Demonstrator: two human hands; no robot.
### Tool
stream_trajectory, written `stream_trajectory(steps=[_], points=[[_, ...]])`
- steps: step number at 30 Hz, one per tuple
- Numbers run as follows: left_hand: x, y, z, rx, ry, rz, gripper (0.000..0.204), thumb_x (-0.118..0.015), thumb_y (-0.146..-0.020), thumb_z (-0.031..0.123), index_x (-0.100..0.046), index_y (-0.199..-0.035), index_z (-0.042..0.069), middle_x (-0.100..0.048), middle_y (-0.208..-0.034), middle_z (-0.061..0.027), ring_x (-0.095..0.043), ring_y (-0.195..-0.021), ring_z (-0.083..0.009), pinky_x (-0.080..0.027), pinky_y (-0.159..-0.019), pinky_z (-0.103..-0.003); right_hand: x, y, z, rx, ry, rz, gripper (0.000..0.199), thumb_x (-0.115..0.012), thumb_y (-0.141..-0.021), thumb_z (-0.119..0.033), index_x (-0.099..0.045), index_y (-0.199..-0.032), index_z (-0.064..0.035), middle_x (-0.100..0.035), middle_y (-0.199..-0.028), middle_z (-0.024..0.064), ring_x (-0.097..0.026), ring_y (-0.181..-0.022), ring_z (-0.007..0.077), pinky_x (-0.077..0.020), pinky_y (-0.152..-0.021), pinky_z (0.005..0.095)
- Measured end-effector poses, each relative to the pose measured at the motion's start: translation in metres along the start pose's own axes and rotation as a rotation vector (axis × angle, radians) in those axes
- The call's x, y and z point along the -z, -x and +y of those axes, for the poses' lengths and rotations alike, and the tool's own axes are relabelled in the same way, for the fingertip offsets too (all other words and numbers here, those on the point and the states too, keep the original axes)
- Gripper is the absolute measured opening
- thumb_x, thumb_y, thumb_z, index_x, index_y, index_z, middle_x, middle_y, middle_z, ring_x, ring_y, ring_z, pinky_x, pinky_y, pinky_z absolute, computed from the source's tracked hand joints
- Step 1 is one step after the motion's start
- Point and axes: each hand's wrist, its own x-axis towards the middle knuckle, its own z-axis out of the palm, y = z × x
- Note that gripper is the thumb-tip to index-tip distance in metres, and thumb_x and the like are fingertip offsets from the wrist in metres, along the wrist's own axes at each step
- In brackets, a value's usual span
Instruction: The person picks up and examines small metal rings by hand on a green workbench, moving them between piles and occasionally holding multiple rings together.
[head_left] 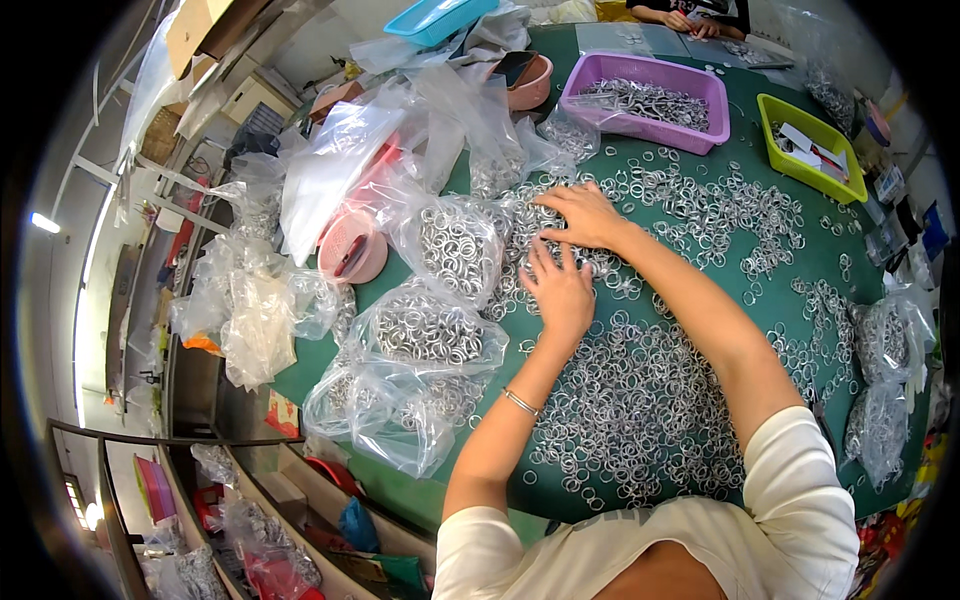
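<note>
Silver metal rings (640,400) lie spread over a green tabletop (620,165). My left hand (560,295) rests palm down on a heap of them, its fingers apart. Just beyond it, my right hand (585,215) reaches across from the right with fingers stretched over the same heap. Neither hand visibly grips a ring; what is under the palms is hidden. To the left of both hands, a clear plastic bag (455,240) full of rings lies against the heap. A second ring-filled clear bag (430,330) sits nearer to me.
A purple basin (718,105) of metal pieces and a lime-green tray (770,110) stand at the far side. A pink cup (375,262) and crumpled plastic (255,330) crowd the left. More filled bags (885,340) sit at the right edge. Another person's hands (695,25) work at the far end.
</note>
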Motion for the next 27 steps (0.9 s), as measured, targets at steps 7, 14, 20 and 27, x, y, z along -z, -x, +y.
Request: stream_trajectory(steps=[7,14,20,27], points=[[-0.004,-0.005,0.043,-0.225,0.347,-0.147,0.054,-0.051,-0.085,0.014,-0.031,-0.135,0.007,-0.021,-0.145,-0.0130,-0.026,-0.127,-0.0394,-0.023,-0.099,-0.059,0.051,0.072,0.040,-0.178,0.014,-0.019,0.030,-0.054,-0.078,-0.023,-0.062,-0.102,-0.0071,-0.061,-0.102,0.0102,-0.052,-0.100,0.0241,-0.0343,-0.089,0.0389],[0.022,-0.030,0.064,-0.569,1.005,-0.137,0.058,-0.055,-0.078,-0.003,-0.037,-0.132,0.008,-0.026,-0.143,-0.0149,-0.026,-0.131,-0.0330,-0.024,-0.103,-0.051,0.081,0.139,0.042,-0.149,0.096,0.065,0.031,-0.059,-0.074,-0.007,-0.060,-0.104,-0.0052,-0.056,-0.112,0.0116,-0.047,-0.111,0.0259,-0.0354,-0.095,0.0393],[0.024,0.019,0.037,-0.529,0.282,-0.303,0.043,-0.056,-0.082,0.015,-0.048,-0.125,0.011,-0.028,-0.142,-0.0141,-0.029,-0.129,-0.0339,-0.024,-0.099,-0.061,0.116,0.215,0.009,-0.304,0.207,0.108,0.033,-0.062,-0.075,-0.010,-0.058,-0.107,-0.0039,-0.048,-0.123,0.0124,-0.042,-0.116,0.0296,-0.0342,-0.097,0.0394],[0.020,0.020,0.020,-0.418,0.001,-0.096,0.033,-0.050,-0.086,0.014,-0.053,-0.119,0.013,-0.033,-0.138,-0.0154,-0.031,-0.124,-0.0430,-0.024,-0.098,-0.062,0.161,0.334,-0.073,-0.562,0.037,-0.055,0.024,-0.063,-0.077,-0.010,-0.060,-0.099,-0.0016,-0.059,-0.102,0.0134,-0.052,-0.100,0.0302,-0.0378,-0.087,0.0398]])
